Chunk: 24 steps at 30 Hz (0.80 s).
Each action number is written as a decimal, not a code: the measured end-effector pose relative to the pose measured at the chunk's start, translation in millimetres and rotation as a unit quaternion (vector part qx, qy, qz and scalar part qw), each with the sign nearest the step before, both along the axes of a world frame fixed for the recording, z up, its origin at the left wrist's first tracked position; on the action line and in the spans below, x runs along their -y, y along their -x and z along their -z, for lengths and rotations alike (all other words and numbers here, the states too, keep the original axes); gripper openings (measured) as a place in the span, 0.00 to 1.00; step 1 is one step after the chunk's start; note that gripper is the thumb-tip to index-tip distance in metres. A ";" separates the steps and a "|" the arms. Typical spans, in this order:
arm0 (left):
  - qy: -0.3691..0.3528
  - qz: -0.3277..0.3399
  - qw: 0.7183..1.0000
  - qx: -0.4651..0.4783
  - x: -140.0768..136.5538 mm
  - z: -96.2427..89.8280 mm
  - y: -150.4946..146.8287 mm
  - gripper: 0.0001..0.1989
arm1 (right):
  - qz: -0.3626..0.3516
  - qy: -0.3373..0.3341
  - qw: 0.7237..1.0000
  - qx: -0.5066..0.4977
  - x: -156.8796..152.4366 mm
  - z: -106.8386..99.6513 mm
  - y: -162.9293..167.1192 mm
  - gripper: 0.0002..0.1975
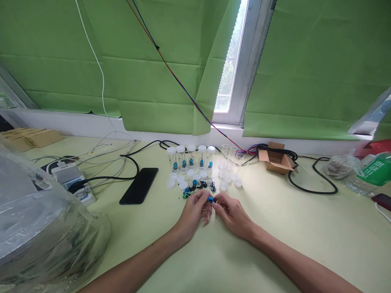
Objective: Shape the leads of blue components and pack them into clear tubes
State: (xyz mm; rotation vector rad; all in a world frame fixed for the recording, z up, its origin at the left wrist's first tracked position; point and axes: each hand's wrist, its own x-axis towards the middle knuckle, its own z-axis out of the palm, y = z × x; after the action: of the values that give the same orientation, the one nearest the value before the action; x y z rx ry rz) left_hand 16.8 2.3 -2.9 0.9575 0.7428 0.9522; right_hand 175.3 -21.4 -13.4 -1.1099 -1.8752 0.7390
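Between the fingertips of both hands, just above the table, is a small blue cylindrical part [210,199] with a dark end. My left hand [192,213] pinches the blue body. My right hand [234,215] has thumb and forefinger closed at the dark end; fingers hide much of it. Right behind the hands lie small black parts [205,185], blue pieces [187,190] and green pieces [185,195]. White caps [171,184] are scattered there. Farther back, several capped clear tubes [191,156] stand upright with blue parts inside. To their right are uncapped clear tubes [225,156].
A black phone [139,186] lies left of the tubes, near a power strip [87,195] with cables. A plastic-wrapped object [45,228] fills the near left. At right are an open cardboard box [276,160], a black cable [314,191] and a bottle [371,173].
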 end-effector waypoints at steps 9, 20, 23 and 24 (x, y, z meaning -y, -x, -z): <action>-0.003 0.001 1.000 -0.006 1.1 -1.3 -0.3 0.17 | -0.003 -0.006 1.000 0.007 1.3 0.0 -0.6 0.09; -0.013 0.003 1.000 -0.013 1.2 -1.8 -0.6 0.17 | 0.002 -0.022 0.999 0.024 -0.9 -1.5 -0.4 0.16; -0.012 0.003 1.000 -0.015 1.2 -2.6 -0.4 0.17 | 0.003 -0.024 0.999 0.026 -0.5 -1.4 -0.5 0.18; -0.011 0.004 1.000 -0.015 1.1 -2.7 -0.3 0.17 | 0.004 -0.024 0.999 0.025 -0.5 -1.3 -0.4 0.18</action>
State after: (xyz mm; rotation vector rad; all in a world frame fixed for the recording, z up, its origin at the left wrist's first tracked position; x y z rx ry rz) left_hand 17.2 1.1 -0.3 0.9947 0.7542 0.9435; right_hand 175.7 -20.8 -12.1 -1.1157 -1.9189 0.6642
